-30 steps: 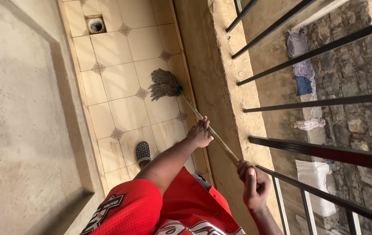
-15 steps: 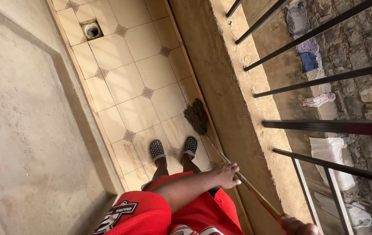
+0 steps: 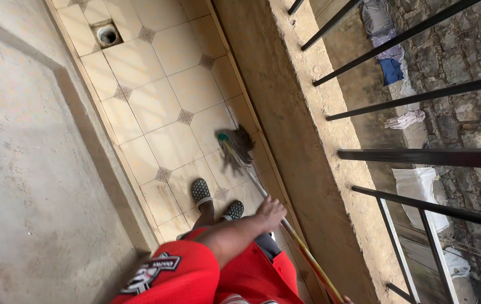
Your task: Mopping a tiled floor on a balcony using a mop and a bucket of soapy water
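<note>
My left hand [image 3: 269,213] is closed around the thin yellowish handle [image 3: 303,251] of a mop, with my bare forearm reaching out of a red sleeve. The mop's dark stringy head [image 3: 235,147] is blurred and rests on the beige tiled floor [image 3: 161,107], just ahead of my feet in grey slippers [image 3: 201,191]. Only a sliver of my right hand [image 3: 345,299] shows at the bottom edge, at the upper end of the handle.
A round floor drain [image 3: 107,35] sits at the far end of the tiles. A rough concrete wall [image 3: 26,169] runs along the left. On the right are a low concrete ledge [image 3: 308,112] and black railing bars [image 3: 420,156], with cloths and a white sack [image 3: 420,191] beyond.
The mop head has swept back from the far tiles towards my feet. The view has tilted, and my right hand has slid almost out of the bottom edge.
</note>
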